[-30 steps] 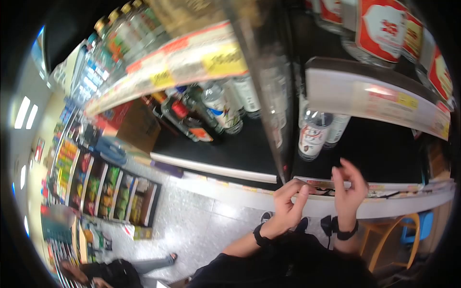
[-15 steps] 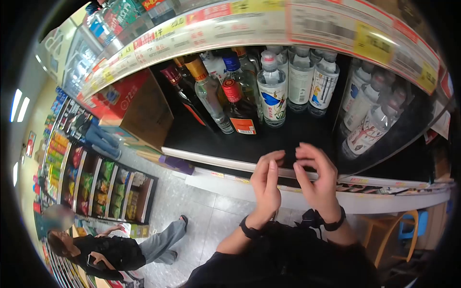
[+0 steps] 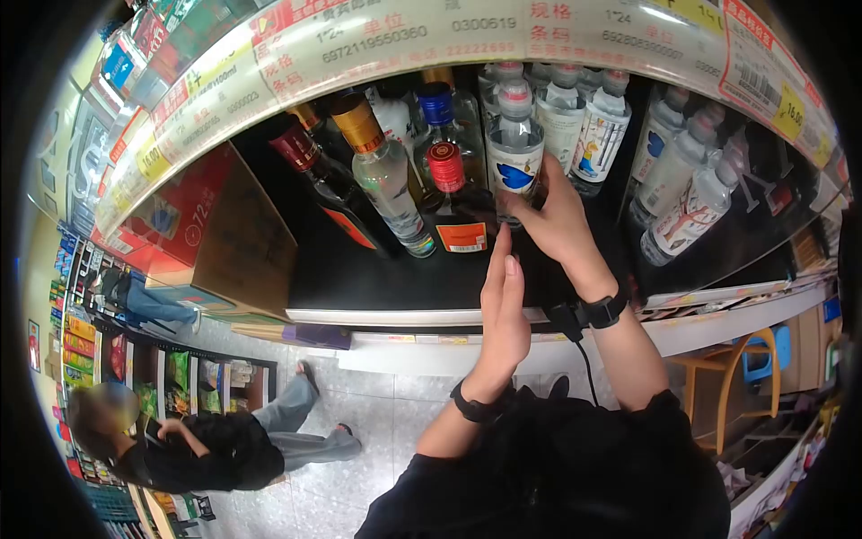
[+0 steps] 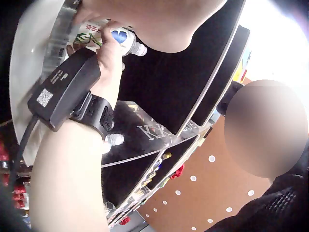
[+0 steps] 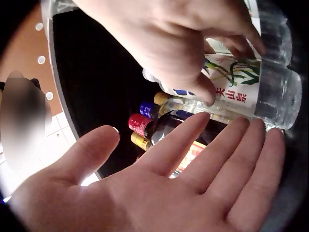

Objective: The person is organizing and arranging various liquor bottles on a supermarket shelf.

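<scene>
Left hand (image 3: 505,328) straight-fingered and holding nothing, right hand (image 3: 558,220) gripping a clear water bottle (image 3: 518,173), white label with blue butterfly-like motif, green leaves and red characters, upright, back from the front edge of the black shelf (image 3: 377,286), red-capped dark bottle (image 3: 461,235) beside it

The right hand (image 4: 112,55) grips the bottle (image 4: 119,36), thumb across its label. Just above the bottle is the left hand (image 4: 166,24); below it, a wristband (image 4: 99,113); well to its right, a person (image 4: 265,130).
</scene>
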The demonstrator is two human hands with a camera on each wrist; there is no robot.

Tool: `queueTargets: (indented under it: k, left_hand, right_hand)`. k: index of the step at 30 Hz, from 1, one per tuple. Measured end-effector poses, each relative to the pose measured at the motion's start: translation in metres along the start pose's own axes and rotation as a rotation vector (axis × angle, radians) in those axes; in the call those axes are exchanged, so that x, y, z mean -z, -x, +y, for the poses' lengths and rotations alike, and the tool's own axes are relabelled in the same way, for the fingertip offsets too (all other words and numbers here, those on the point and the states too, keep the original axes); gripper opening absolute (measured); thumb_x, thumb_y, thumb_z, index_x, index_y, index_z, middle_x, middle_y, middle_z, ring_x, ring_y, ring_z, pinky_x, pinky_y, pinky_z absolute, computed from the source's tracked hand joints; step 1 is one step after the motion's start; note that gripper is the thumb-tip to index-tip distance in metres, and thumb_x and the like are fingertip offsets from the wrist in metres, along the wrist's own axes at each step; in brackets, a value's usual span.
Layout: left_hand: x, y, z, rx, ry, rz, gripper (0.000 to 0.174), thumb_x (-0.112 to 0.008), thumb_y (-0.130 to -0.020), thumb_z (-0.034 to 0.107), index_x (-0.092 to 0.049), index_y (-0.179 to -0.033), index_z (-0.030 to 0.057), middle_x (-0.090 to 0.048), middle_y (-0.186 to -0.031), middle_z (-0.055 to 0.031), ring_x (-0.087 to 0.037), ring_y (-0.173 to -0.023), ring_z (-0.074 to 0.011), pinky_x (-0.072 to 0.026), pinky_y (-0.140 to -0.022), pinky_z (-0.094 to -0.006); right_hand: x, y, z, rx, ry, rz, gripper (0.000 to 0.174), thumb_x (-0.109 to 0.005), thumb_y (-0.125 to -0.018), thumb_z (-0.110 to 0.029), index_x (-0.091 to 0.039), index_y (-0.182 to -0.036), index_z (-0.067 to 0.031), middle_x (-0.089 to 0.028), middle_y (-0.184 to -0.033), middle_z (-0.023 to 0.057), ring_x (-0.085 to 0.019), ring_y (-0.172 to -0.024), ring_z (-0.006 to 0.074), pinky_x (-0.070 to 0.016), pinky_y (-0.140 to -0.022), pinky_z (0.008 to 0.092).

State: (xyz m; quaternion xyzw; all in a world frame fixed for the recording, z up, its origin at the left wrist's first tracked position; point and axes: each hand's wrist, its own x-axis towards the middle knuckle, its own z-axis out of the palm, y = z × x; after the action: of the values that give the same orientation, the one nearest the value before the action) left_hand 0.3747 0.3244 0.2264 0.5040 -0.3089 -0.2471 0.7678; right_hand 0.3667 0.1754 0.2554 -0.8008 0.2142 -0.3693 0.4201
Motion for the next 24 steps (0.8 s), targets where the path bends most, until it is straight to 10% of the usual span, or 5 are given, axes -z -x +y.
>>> queueTargets:
  k: [10,18,24]
  left_hand:
    - [0.0,0.002,0.007,-0.067,-0.144,-0.011,0.068,-0.035,-0.108,0.042,-0.025,-0.155,-0.0062,-0.032,-0.159,-0.0225,-0.03,-0.148,-0.0314,-0.0244,-0.12,-0.0414]
    - [-0.02,0.025,-0.012,-0.313,-0.148,0.135,0.072,-0.037,-0.104,0.055,-0.048,-0.139,-0.0068,-0.049,-0.14,-0.0188,-0.048,-0.132,-0.0293,-0.0351,-0.113,-0.0423]
    - [-0.043,0.05,-0.005,-0.268,0.16,0.348,0.044,-0.053,-0.096,0.027,-0.06,-0.125,-0.0049,-0.058,-0.124,-0.0122,-0.06,-0.113,-0.0266,-0.0532,-0.095,-0.0398]
  right_hand:
    - [0.022,0.062,-0.009,0.003,-0.211,0.074,0.069,-0.081,-0.081,-0.009,-0.047,-0.139,0.0063,-0.062,-0.126,0.0214,-0.067,-0.11,0.0266,-0.0537,-0.09,0.0347]
    - [0.05,0.108,-0.041,0.218,-0.028,0.225,0.065,-0.085,-0.075,-0.014,-0.057,-0.131,0.0036,-0.063,-0.123,0.0229,-0.064,-0.109,0.0407,-0.053,-0.094,0.0433]
    - [0.087,0.135,-0.05,0.374,-0.032,0.244,0.06,-0.082,-0.074,-0.014,-0.06,-0.127,0.0045,-0.065,-0.122,0.0197,-0.07,-0.101,0.0336,-0.059,-0.084,0.0364]
